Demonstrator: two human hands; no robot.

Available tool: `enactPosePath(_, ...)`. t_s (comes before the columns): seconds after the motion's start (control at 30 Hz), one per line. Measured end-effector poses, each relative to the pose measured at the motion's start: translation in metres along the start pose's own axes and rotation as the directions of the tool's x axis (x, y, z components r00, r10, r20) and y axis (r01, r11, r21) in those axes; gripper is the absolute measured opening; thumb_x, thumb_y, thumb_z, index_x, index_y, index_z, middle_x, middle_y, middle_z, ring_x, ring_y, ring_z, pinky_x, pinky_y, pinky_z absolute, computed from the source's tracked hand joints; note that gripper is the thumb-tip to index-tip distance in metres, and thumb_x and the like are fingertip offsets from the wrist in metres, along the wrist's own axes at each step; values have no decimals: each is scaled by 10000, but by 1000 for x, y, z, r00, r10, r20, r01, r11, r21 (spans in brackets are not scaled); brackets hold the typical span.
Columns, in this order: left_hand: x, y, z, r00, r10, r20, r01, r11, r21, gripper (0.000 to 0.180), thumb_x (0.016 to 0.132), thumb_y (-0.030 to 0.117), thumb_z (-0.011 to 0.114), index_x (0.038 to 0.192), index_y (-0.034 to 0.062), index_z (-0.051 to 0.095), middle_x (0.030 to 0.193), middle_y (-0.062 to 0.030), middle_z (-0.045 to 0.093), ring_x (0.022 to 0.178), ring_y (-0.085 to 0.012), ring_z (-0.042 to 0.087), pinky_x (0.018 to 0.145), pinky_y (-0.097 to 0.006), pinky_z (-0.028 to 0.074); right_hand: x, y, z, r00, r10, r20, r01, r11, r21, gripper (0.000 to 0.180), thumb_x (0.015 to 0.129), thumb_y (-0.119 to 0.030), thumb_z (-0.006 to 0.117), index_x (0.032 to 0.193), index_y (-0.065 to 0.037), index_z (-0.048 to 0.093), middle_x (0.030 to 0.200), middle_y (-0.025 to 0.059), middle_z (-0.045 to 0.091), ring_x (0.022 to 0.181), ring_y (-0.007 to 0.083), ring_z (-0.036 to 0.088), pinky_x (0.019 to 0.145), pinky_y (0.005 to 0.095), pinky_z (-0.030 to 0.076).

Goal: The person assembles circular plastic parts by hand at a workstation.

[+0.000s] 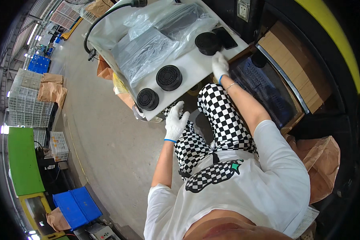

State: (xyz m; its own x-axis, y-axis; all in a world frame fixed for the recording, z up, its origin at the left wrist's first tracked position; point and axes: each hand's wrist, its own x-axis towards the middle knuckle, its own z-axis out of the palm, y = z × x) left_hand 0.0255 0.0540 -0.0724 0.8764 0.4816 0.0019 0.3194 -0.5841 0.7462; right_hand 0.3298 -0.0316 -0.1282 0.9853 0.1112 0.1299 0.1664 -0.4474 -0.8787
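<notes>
My left hand (175,123), in a white knit glove with a blue cuff, hovers over my left knee below the table's front edge. Its fingers are apart and nothing is in them. My right hand (220,66), gloved the same way, is at the table's near right edge, just below a black round grille-topped part (208,43). Its fingers are blurred and partly hidden, so their grip is unclear. Two similar parts lie further left: a middle black round part (169,78) and a smaller-looking left black round part (148,99) near the corner. All three rest on the white tabletop (194,66).
Clear plastic bags (146,52) cover the table's back. A dark flat rectangular object (225,38) lies beside the right part. To my right stands a blue crate (262,86) under clear film, with another black round part (259,60) there. A cardboard box (292,60) is beyond it.
</notes>
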Motion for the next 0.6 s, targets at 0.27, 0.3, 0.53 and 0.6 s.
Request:
enactPosePath(0.27, 152, 40, 31, 955, -157, 254, 296, 609, -736, 647, 952, 429, 532, 1416, 7, 375, 1413, -170, 432, 1243, -256, 472, 1043, -381, 370, 89, 28, -29, 962, 159, 222, -176, 983, 60, 567, 945, -421, 469, 1333, -8, 479, 1216, 199, 602, 1083, 345, 584, 931, 401, 450)
enactPosePath(0.3, 178, 33, 41, 926, -221, 306, 378, 525, -763, 683, 940, 476, 536, 1423, 22, 371, 1421, -160, 426, 1237, -266, 472, 1028, -385, 381, 83, 16, -28, 968, 137, 209, -125, 990, -70, 585, 947, -437, 451, 1335, 0, 475, 1250, 201, 587, 1129, 348, 567, 958, 400, 437)
enactPosePath(0.53, 286, 46, 108, 951, -215, 223, 290, 870, -400, 784, 963, 612, 190, 1470, 24, 300, 1525, -194, 280, 1424, -328, 233, 1145, -351, 194, 93, 35, -50, 963, 141, 230, -127, 989, -74, 608, 943, -404, 450, 1350, 47, 442, 1379, 234, 478, 1300, 359, 432, 1066, 381, 353)
enactPosePath(0.6, 316, 18, 102, 965, -232, 124, 262, 809, -526, 839, 930, 654, 275, 1434, -13, 348, 1402, -186, 405, 1211, -289, 377, 1019, -353, 305, 96, 21, -35, 959, 98, 265, -98, 995, -13, 607, 940, -394, 461, 1353, 50, 437, 1379, 237, 476, 1303, 360, 429, 1066, 379, 354)
